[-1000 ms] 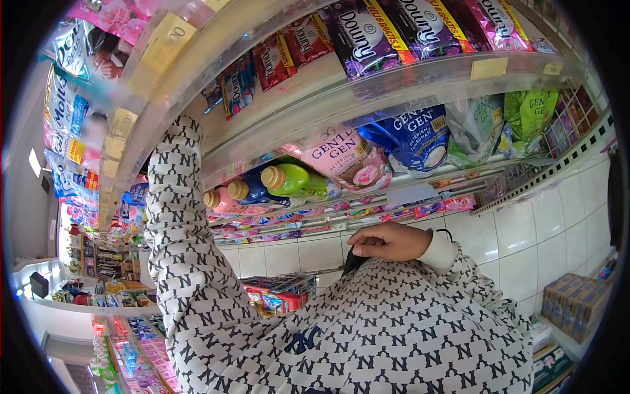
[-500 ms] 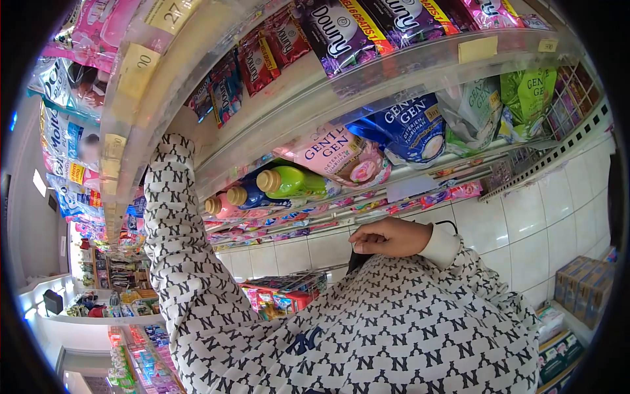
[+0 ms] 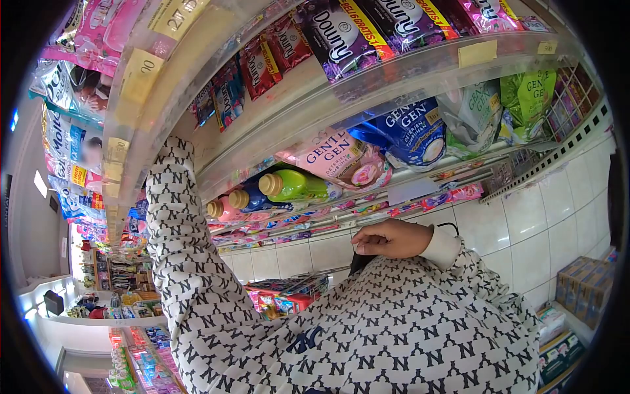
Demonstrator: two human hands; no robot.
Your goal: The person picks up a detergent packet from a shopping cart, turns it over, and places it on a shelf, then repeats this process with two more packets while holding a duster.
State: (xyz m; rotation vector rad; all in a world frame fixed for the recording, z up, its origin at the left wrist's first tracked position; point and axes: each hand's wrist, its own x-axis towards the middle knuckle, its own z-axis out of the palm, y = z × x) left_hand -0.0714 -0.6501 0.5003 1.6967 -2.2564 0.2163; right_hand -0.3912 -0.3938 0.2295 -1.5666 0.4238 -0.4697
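Observation:
My right hand (image 3: 394, 238) is in front of my body with its fingers curled together; a dark thing shows just below the fingertips, and I cannot make out what it holds. My left sleeve (image 3: 176, 197) stretches up between the shelves, and the left hand is hidden beyond the cuff. Near that sleeve, red Downy packets (image 3: 259, 65) and blue packets (image 3: 228, 97) lie on the upper shelf. On the shelf below are a green bottle (image 3: 295, 186), a pink Gentle Gen pouch (image 3: 335, 157) and a blue pouch (image 3: 413, 134).
A shelf edge (image 3: 121, 131) with price tags runs along the left, beside hanging packs (image 3: 65, 157). A red basket or cart (image 3: 295, 301) with packets stands beyond my body. Cardboard boxes (image 3: 584, 289) are at the right, near the white tiled floor (image 3: 525, 210).
The view has shifted slightly, so the upper packets and bottles sit a little lower. My right hand keeps the same curled pose, and my left arm remains stretched between the shelves.

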